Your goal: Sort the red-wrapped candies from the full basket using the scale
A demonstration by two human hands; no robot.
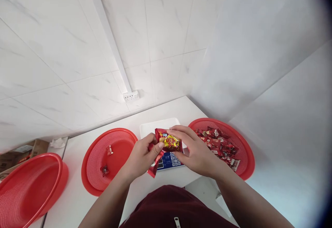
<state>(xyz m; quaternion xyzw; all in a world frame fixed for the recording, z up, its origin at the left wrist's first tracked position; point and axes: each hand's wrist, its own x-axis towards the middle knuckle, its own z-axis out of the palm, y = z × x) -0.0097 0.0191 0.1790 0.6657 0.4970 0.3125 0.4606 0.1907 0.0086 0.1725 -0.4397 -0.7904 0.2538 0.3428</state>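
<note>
My left hand [142, 157] is closed around small wrapped snacks over the scale. A red and yellow snack packet [171, 141] stretches between both hands, with my left thumb pressing on its near edge. A second red packet [154, 167] sticks out below my left fingers. My right hand [195, 150] grips the right end of the red and yellow packet between fingers and thumb. Beneath them lies a digital scale [169, 161] with a white pan and a blue keypad, partly hidden by the hands.
To the right, a red plastic basket [247, 155] holds many red wrapped snacks [218, 143]. Another red basket [89, 179] at left contains two small packets. A third red basket [55, 172] stands farther left, near a cardboard box [40, 148]. A wall socket [131, 96] is behind the table.
</note>
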